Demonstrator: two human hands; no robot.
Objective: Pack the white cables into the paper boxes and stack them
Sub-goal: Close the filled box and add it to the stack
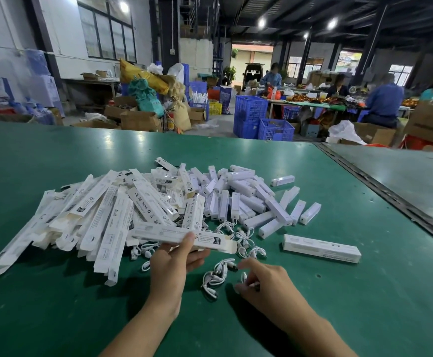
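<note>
Left hand grips a paper box at its 12 o'clock, thumb on top. Right hand, fingers curled, pinches a white cable at its 9 o'clock.

Premises: an industrial packing workshop in a warehouse-type hall. Evidence: a large green work table bearing a bulk heap of paper boxes; blue plastic crates stacked on the floor; open cardboard cartons and filled sacks piled by the wall; workers seated along a second long bench; exposed dark steel beams with ceiling lamps overhead.
</note>
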